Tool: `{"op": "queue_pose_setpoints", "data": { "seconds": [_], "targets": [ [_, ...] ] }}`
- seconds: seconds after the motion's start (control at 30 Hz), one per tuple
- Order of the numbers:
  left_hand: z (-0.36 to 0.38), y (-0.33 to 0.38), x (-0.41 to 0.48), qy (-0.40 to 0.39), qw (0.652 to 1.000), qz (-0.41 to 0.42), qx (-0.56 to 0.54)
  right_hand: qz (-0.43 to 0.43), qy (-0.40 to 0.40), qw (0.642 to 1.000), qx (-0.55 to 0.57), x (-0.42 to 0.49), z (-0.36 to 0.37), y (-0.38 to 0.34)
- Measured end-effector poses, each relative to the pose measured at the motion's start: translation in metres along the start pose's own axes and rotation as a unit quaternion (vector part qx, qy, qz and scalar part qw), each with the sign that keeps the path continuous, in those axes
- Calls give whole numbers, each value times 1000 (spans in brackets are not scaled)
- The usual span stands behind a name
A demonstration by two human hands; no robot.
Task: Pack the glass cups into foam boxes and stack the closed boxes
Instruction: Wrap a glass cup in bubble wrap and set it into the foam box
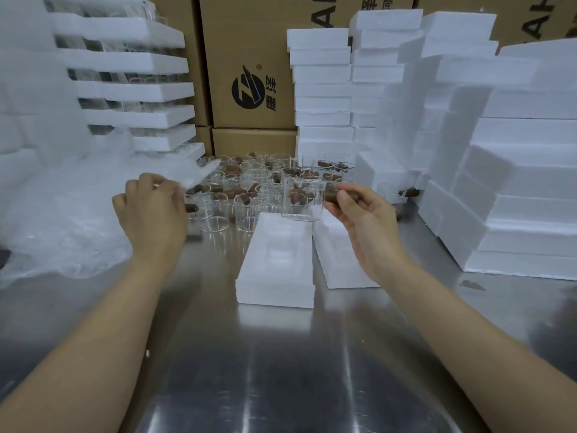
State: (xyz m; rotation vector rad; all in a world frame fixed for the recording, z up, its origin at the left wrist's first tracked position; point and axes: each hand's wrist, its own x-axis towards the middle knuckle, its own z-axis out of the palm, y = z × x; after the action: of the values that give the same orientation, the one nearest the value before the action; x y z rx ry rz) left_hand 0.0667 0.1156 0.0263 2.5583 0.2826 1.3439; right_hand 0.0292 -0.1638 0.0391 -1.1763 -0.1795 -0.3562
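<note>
Two hands show: the left hand [153,207] pinches one clear plastic sheet [203,173], and the right hand [362,220] grips one glass cup [303,198]. Several dozen more cups [249,176] crowd the counter [281,370], too many to count. Two foam box halves [274,260] lie in front. One foam stack [134,92] at left has about seven layers. At least four cardboard boxes [249,42] stand behind.

White foam boxes [276,264], brown cartons [253,57]

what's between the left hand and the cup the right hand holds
Loose glass cups with brown handles, standing on the steel table, seen in the head view.
</note>
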Motion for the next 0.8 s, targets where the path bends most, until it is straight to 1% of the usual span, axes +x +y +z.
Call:
{"op": "queue_pose_setpoints", "data": {
  "seconds": [0.07,0.13,0.17,0.23,0.3,0.37,0.43,0.47,0.5,0.53,0.57,0.6,0.63,0.7,0.73,0.8],
  "targets": [
    [-12,14,2,59,994,62,-70,1,5,1000,6,0,1,0],
    [-24,34,3,103,973,159,-129,4,14,1000,20,0,2,0],
    [-28,45,1,113,960,210,-148,7,19,999,31,0,3,-1],
    [-32,66,-10,92,937,291,-170,12,30,998,54,1,3,-2],
    [-30,78,-23,13,926,334,-177,13,48,996,69,1,2,-4],
    [-28,84,-33,-105,926,320,-172,11,70,995,77,1,1,-4],
    [-28,84,-35,-195,921,249,-229,2,88,993,83,2,0,-4],
    [-28,82,-33,-212,916,202,-273,-4,94,992,87,2,-1,-5],
    [-26,77,-29,-209,916,158,-304,-11,101,991,90,3,-2,-5],
    [-22,70,-24,-196,925,132,-299,-18,110,989,94,4,-3,-6],
    [-19,61,-19,-194,936,124,-268,-23,117,988,98,4,-4,-6],
    [-15,52,-13,-208,944,128,-222,-26,123,987,104,6,-5,-7],
    [-13,44,-9,-239,947,138,-167,-29,125,986,108,7,-5,-8],
    [-11,35,-6,-290,942,151,-73,-33,125,986,110,9,-7,-9],
    [-10,32,-7,-301,940,154,-43,-35,124,986,109,10,-7,-9],
    [-5,30,-10,-299,939,168,-18,-34,125,986,108,10,-8,-10]
  ]
}}
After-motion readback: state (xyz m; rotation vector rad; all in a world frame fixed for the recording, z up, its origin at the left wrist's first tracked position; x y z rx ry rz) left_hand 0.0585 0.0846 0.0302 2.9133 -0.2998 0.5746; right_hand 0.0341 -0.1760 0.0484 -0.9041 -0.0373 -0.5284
